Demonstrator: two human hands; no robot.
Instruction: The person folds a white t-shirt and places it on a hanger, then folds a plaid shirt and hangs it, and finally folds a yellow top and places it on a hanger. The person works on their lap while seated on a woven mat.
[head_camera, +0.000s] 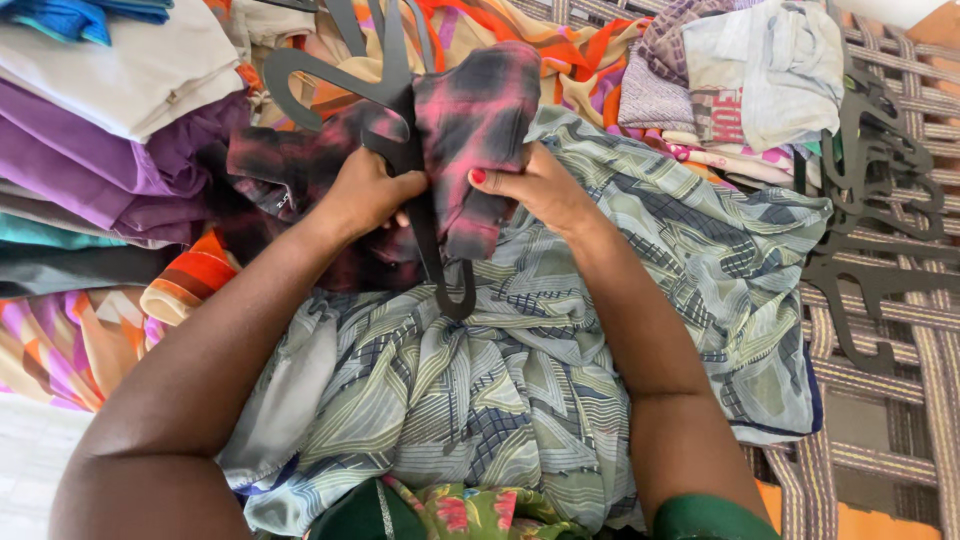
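Observation:
My left hand (368, 192) grips a dark grey plastic hanger (400, 120) together with the pink-and-black checked garment (470, 110) draped over it. My right hand (530, 185) pinches the same checked garment at its right side, thumb on top. One end of the hanger hooks down below my hands. Both hands work above a green-grey patterned cloth (520, 380) spread across my lap.
Folded clothes in purple, cream and teal are stacked at the left (110, 130). More folded garments lie at the top right (760, 70). Several dark hangers (870, 200) rest on a woven striped mat (900, 420) at the right. Orange patterned fabric (570, 50) lies behind.

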